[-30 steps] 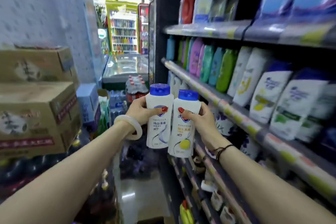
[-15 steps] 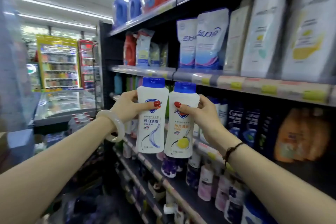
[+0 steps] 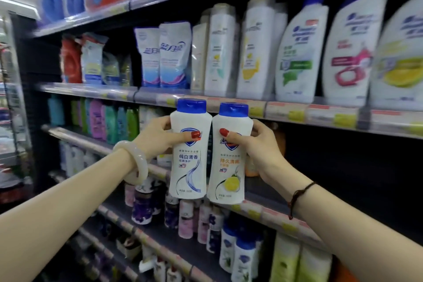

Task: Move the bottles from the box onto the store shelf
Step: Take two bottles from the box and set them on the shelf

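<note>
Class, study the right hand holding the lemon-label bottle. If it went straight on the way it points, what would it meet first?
Probably the orange bottle standing on the shelf just behind the right hand and its lemon-label bottle, though depth is unclear here.

A thick pale bangle (image 3: 135,162) sits behind the left hand (image 3: 158,137), eight o'clock; a thin dark cord (image 3: 297,197) behind the right hand (image 3: 258,151), four o'clock. Thumbnails (image 3: 195,134) are red-painted.
</note>
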Demonstrator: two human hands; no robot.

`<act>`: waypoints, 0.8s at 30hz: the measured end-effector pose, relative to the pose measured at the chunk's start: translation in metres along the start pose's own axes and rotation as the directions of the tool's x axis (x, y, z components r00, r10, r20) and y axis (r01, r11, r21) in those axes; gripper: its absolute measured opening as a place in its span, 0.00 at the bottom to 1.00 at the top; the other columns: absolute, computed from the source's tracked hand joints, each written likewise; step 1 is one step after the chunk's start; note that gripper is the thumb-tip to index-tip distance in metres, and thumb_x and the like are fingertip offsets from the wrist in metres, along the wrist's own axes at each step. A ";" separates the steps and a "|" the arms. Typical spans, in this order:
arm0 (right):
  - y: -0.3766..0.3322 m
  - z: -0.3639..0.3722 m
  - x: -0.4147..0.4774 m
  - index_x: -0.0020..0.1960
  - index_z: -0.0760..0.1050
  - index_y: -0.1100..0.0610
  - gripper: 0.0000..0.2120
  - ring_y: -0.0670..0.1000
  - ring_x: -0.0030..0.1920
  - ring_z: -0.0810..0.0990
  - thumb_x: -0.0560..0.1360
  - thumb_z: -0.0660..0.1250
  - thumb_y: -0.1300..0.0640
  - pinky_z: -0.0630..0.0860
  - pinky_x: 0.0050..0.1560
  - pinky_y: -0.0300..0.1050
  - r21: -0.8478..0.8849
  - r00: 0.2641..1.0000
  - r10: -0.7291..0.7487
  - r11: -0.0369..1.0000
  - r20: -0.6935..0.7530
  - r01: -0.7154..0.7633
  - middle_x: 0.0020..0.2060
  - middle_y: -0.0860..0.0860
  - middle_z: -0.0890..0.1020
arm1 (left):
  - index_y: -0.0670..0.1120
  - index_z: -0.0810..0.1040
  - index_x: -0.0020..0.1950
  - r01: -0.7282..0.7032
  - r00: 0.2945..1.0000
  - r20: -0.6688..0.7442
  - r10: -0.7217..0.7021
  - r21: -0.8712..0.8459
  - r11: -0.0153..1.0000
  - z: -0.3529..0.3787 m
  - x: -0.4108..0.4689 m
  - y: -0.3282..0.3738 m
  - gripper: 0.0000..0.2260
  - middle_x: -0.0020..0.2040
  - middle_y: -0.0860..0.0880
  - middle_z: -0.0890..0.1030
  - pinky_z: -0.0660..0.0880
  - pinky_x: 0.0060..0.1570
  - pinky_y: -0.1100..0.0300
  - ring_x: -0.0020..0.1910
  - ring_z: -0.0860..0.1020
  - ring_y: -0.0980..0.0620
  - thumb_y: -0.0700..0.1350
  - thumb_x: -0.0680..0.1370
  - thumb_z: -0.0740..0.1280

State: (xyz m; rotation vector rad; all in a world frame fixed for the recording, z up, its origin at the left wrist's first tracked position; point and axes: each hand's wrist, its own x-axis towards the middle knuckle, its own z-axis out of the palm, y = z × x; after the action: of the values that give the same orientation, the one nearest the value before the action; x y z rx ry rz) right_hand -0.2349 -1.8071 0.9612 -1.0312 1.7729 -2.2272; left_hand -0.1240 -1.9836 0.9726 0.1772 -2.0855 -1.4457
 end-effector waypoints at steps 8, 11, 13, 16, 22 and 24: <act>-0.021 -0.092 -0.039 0.52 0.77 0.55 0.18 0.47 0.41 0.86 0.64 0.78 0.58 0.81 0.37 0.41 -0.118 0.988 -0.035 0.993 -0.150 0.017 0.43 0.49 0.86 | 0.47 0.79 0.49 -0.062 0.986 0.147 0.075 -0.089 0.994 0.093 0.004 0.019 0.11 0.40 0.52 0.86 0.80 0.34 0.62 0.39 0.84 0.53 0.38 0.68 0.73; -0.026 -0.121 -0.053 0.49 0.77 0.53 0.16 0.44 0.40 0.85 0.64 0.78 0.59 0.80 0.37 0.37 -0.170 0.976 -0.086 0.984 -0.198 0.052 0.42 0.48 0.85 | 0.47 0.79 0.50 -0.073 0.973 0.208 0.100 -0.133 0.988 0.125 0.006 0.022 0.12 0.40 0.52 0.86 0.80 0.34 0.63 0.40 0.84 0.55 0.38 0.68 0.74; -0.028 -0.137 -0.062 0.48 0.77 0.52 0.16 0.43 0.40 0.85 0.64 0.78 0.59 0.80 0.36 0.35 -0.213 0.965 -0.126 0.974 -0.228 0.077 0.42 0.47 0.85 | 0.48 0.79 0.49 -0.088 0.964 0.236 0.123 -0.153 0.984 0.143 0.008 0.023 0.13 0.40 0.53 0.86 0.80 0.35 0.62 0.41 0.84 0.55 0.38 0.67 0.74; -0.029 -0.155 -0.074 0.50 0.76 0.53 0.17 0.43 0.43 0.85 0.64 0.77 0.59 0.80 0.40 0.37 -0.267 0.946 -0.173 0.959 -0.274 0.098 0.44 0.47 0.85 | 0.50 0.79 0.49 -0.135 0.946 0.272 0.177 -0.168 0.977 0.163 0.008 0.024 0.13 0.41 0.52 0.86 0.78 0.32 0.64 0.40 0.84 0.56 0.38 0.67 0.74; -0.021 -0.176 -0.091 0.52 0.75 0.56 0.18 0.44 0.44 0.84 0.65 0.77 0.59 0.81 0.41 0.37 -0.336 0.900 -0.260 0.932 -0.349 0.139 0.45 0.48 0.84 | 0.51 0.78 0.51 -0.202 0.902 0.336 0.272 -0.229 0.952 0.193 0.008 0.022 0.16 0.45 0.53 0.84 0.79 0.38 0.64 0.44 0.83 0.58 0.37 0.67 0.74; -0.020 -0.180 -0.094 0.52 0.75 0.56 0.18 0.42 0.44 0.84 0.65 0.76 0.59 0.80 0.39 0.35 -0.349 0.873 -0.293 0.924 -0.389 0.154 0.44 0.48 0.84 | 0.54 0.78 0.51 -0.241 0.887 0.348 0.303 -0.209 0.948 0.202 0.009 0.019 0.18 0.49 0.51 0.84 0.80 0.45 0.57 0.48 0.83 0.54 0.39 0.66 0.76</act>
State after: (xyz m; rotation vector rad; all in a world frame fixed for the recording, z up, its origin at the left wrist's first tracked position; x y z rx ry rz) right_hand -0.2592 -1.6080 0.9230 -0.8729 2.3620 -2.5365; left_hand -0.2346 -1.8157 0.9452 -0.4798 -2.1624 -1.5520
